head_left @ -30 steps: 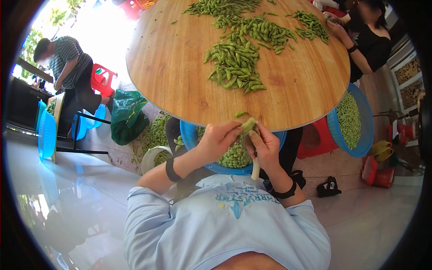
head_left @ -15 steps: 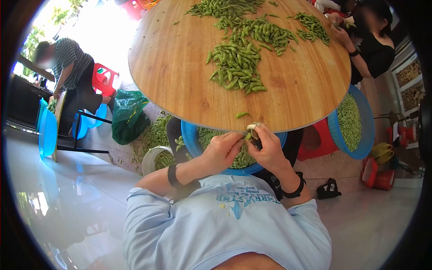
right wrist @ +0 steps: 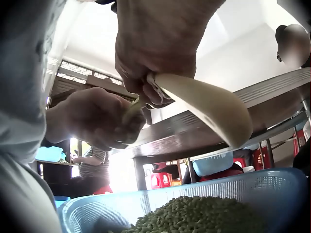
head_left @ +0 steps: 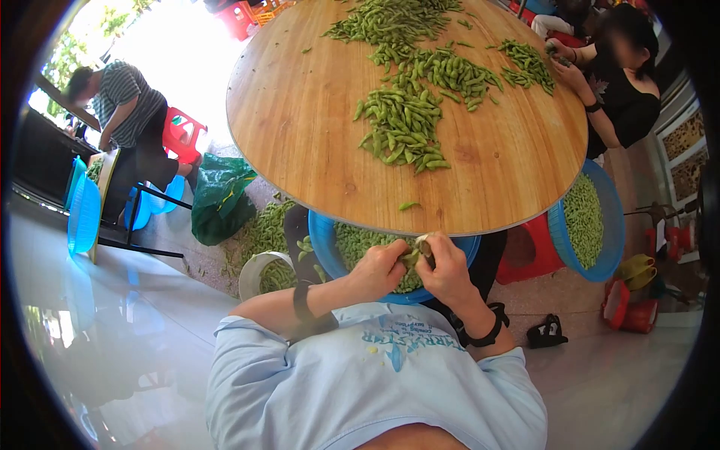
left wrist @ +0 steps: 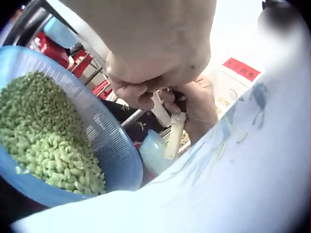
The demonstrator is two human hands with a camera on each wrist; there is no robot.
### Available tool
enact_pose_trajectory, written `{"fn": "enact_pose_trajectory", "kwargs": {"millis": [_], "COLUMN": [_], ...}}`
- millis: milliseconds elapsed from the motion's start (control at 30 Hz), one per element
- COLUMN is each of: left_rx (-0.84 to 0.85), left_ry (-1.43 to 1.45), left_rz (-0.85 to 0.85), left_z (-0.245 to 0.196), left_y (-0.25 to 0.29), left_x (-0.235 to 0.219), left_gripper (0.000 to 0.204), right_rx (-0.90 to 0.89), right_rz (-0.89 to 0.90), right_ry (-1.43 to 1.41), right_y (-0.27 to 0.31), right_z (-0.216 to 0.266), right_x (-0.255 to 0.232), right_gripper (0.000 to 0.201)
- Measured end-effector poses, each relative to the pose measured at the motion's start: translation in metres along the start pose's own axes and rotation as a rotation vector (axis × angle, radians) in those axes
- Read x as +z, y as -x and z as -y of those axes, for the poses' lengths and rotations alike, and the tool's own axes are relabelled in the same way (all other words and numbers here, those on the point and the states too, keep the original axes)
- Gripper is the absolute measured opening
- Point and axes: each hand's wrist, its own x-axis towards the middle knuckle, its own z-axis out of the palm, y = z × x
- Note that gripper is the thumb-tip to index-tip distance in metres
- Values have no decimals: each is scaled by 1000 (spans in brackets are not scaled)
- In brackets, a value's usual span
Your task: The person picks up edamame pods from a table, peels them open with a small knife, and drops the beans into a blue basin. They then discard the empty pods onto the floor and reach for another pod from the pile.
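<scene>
Both hands meet at the near table edge, above a blue basket (head_left: 319, 240) of shelled green soybeans (left wrist: 63, 160). My left hand (head_left: 375, 271) pinches a green soybean pod (right wrist: 130, 112) between thumb and fingers. Close beside it, my right hand (head_left: 448, 271) grips a tool by its pale cream handle (right wrist: 209, 104), which sticks out below the fist in the wrist views. The tool's working end is hidden among the fingers. A single loose pod (head_left: 409, 205) lies near the edge of the round wooden table (head_left: 300, 135).
Heaps of soybean pods (head_left: 405, 127) lie across the table. A white bucket (head_left: 251, 277) and a green sack (head_left: 221, 199) stand on the left floor. Right are a red stool (head_left: 531, 247) and a second blue basket (head_left: 592, 225). Another person (head_left: 626, 82) sits at the right.
My hands have drawn back from the table and the right one has turned, hiding the cream handle from the head view. The head view has shifted, so the table sits slightly lower.
</scene>
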Motion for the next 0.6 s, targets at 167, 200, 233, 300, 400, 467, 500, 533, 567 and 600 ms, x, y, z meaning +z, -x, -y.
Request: {"fn": "enact_pose_trajectory", "kwargs": {"millis": [167,200,233,300,400,467,500,533,567,600], "left_rx": [94,142,188,232,199,107,144,137,210,285], "left_ry": [-33,-66,-97,-109,-52,72,161,164,61,-45], "left_rz": [99,135,172,87,55,13,12,18,-6,-31], "left_z": [33,34,34,28,33,14,6,2,0,-1], "left_y": [-4,-3,-2,0,11,11,10,11,14,18], "left_x": [4,1,0,-5,-12,-21,-23,-25,-30,-36], "left_gripper": [26,27,28,29,35,38,33,33,29,25], "right_rx": [-16,10,12,72,81,108,125,147,155,108], "right_rz": [-4,-18,-18,-52,-6,-10,2,15,16,55], "right_ry": [79,79,79,63,69,44,-21,-89,-94,-139], "right_y": [8,10,11,13,11,8,5,5,4,2], "right_z": [-9,-10,-11,-13,-11,-9,-6,-2,5,12], "right_x": [7,7,7,7,6,10,11,12,14,14], "right_gripper": [25,25,25,23,28,27,26,24,24,23]}}
